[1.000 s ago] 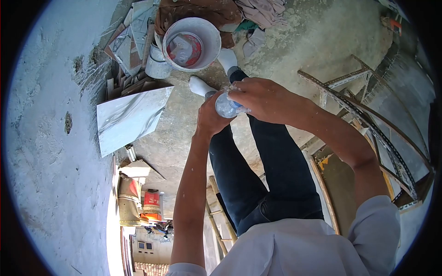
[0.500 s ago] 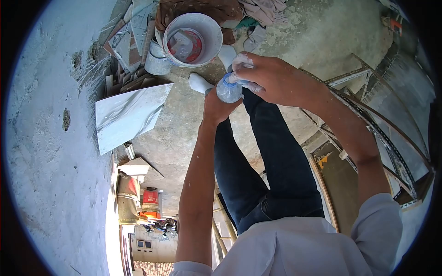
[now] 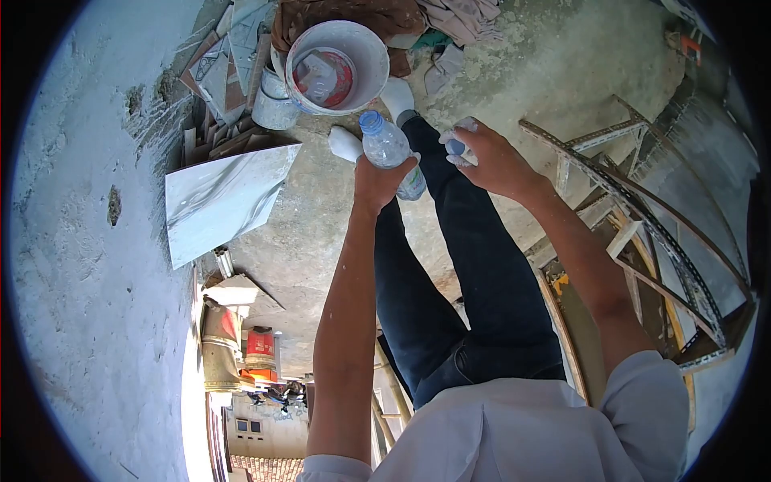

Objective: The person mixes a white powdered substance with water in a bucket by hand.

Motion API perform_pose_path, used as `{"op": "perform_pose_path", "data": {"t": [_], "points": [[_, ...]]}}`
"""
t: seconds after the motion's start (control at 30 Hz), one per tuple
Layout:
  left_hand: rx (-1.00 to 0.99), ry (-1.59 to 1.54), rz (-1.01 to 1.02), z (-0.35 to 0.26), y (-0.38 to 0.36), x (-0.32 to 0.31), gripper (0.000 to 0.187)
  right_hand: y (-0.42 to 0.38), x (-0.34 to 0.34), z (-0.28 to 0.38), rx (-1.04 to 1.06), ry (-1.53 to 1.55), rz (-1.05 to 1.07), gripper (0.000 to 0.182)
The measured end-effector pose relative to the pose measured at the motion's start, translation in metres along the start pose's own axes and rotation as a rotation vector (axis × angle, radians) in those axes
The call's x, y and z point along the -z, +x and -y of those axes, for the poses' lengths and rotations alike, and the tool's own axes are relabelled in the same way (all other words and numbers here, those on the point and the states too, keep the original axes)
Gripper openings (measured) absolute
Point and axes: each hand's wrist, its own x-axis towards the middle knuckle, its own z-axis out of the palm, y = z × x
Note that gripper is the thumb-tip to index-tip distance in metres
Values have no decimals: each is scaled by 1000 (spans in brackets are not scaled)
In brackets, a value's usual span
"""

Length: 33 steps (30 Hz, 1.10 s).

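Note:
My left hand (image 3: 379, 185) is wrapped round a clear plastic bottle (image 3: 386, 145), whose blue neck points up and away from me. No cap sits on its mouth, and the lower end shows past my fingers. Out to the right, my right hand (image 3: 496, 163) pinches a small blue bottle cap (image 3: 455, 147) between whitened fingertips. Bottle and cap are apart, both held above my legs. Just beyond the bottle stands a white bucket (image 3: 377, 71) with a smaller red-and-white tub (image 3: 344, 80) inside it.
A marbled tile (image 3: 229, 197) leans against broken tiles (image 3: 217, 84) by the rough wall on the left. A small pail (image 3: 275, 112) stands beside the bucket. Rusty metal frames (image 3: 634, 189) fill the right side. Cloths (image 3: 462, 18) lie at the top.
My right hand has come off the bottle's neck and moved right with the cap. The bottle, still in my left hand, has its mouth now uncovered and tilted further away from me.

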Motion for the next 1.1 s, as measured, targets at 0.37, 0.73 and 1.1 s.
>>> {"op": "perform_pose_path", "data": {"t": [0.37,0.73,1.1], "points": [[52,-13,46,5,3,2,39,-4,-6,-1,-90,-102,-27,33],[79,-116,43,14,2,-3,38,-2,-9,-3,-142,-54,32,32],[133,-358,0,8,-3,-19,40,0,-8,-6,-150,-58,51,33]]}}
